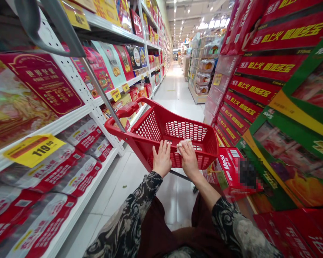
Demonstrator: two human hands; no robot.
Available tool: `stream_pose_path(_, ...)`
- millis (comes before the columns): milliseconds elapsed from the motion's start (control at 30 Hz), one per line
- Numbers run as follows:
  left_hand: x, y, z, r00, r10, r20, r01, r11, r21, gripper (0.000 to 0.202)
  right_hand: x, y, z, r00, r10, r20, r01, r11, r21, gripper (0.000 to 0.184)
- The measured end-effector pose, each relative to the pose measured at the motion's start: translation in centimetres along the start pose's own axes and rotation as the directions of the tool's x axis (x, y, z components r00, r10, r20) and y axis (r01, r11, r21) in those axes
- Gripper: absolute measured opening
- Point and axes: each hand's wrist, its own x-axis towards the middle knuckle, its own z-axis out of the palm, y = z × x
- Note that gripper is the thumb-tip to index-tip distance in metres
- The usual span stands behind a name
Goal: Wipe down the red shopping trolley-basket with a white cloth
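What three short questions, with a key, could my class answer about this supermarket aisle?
1. Which hand holds the white cloth or tissue against the red wheeled shopping basket?
2. True or false: the yellow shelf tag on the left shows 119.
3. Choose: the stacked red and green boxes stand to the (a) left or (b) right of the basket.

Key: 1. the right hand; 2. true; 3. b.

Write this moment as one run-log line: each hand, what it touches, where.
left hand: red shopping trolley | right hand: white tissue on trolley | place: supermarket aisle
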Motion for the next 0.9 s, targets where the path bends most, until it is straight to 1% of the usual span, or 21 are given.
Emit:
stream_pose_path(67, -0.2, 0.0, -0.1, 1.0, 0.005, -0.005, -0.005, 1.0, -0.005, 0.066, -0.4, 0.6, -0.6, 1.0, 0.012, 0.025, -0.012, 1.0, -0.004, 0.047)
stream_pose_path(133, -0.3, 0.0, -0.2, 1.0, 0.012, -0.013, -0.013, 1.0, -0.011, 0.066, -1.2, 2.1, -1.8, 0.997, 0.065, 0.032, -0.063, 0.997, -0.044, 0.049)
stream_pose_path(233, -0.4, 0.2, -0.1, 1.0, 0.014, -0.019, -0.014, 1.0, -0.021, 0.067, -2.3, 4.4, -3.6, 0.987, 0.16, 0.003, -0.159, 0.98, -0.124, 0.05)
stream_pose_path(300, -0.3, 0.5, 0.0, 1.0, 0.006, -0.02, -0.007, 1.0, -0.029, 0.068, -2.5, 4.8, -4.0, 0.984, 0.18, -0.015, -0.18, 0.974, -0.135, 0.051)
stream_pose_path(367, -0.2, 0.8, 0.1, 1.0, -0.002, -0.02, 0.001, 0.999, -0.034, 0.07, -2.1, 4.0, -3.5, 0.988, 0.153, -0.018, -0.154, 0.982, -0.112, 0.051)
stream_pose_path(533, -0.1, 1.0, 0.1, 1.0, 0.006, -0.017, -0.006, 1.0, -0.022, 0.069, -0.3, 0.2, -0.6, 1.0, 0.019, 0.001, -0.019, 0.999, -0.039, 0.046)
stream_pose_path(600, -0.1, 0.8, -0.1, 1.0, 0.008, -0.013, -0.008, 1.0, -0.018, 0.068, 0.0, -0.3, -0.3, 1.0, -0.014, 0.017, 0.014, 1.0, -0.023, 0.046)
stream_pose_path(633, -0.2, 0.7, -0.1, 1.0, 0.008, -0.012, -0.008, 1.0, -0.019, 0.068, -0.1, -0.1, -0.5, 0.999, -0.021, 0.028, 0.021, 1.0, -0.02, 0.046)
stream_pose_path(700, -0.3, 0.6, -0.3, 1.0, 0.009, -0.014, -0.009, 1.0, -0.026, 0.067, -0.7, 1.0, -1.6, 0.998, -0.008, 0.057, 0.01, 0.999, -0.038, 0.048)
stream_pose_path(733, -0.3, 0.6, -0.3, 1.0, 0.009, -0.015, -0.009, 0.999, -0.032, 0.066, -1.2, 1.8, -2.3, 0.997, 0.017, 0.072, -0.013, 0.998, -0.059, 0.049)
stream_pose_path(800, -0.3, 0.6, -0.2, 1.0, 0.007, -0.017, -0.008, 0.999, -0.042, 0.066, -2.3, 3.7, -3.9, 0.991, 0.106, 0.08, -0.096, 0.988, -0.119, 0.052)
stream_pose_path(900, -0.2, 0.9, -0.1, 1.0, 0.005, -0.014, -0.006, 0.998, -0.057, 0.067, -3.5, 5.6, -5.5, 0.973, 0.228, 0.032, -0.22, 0.962, -0.162, 0.053)
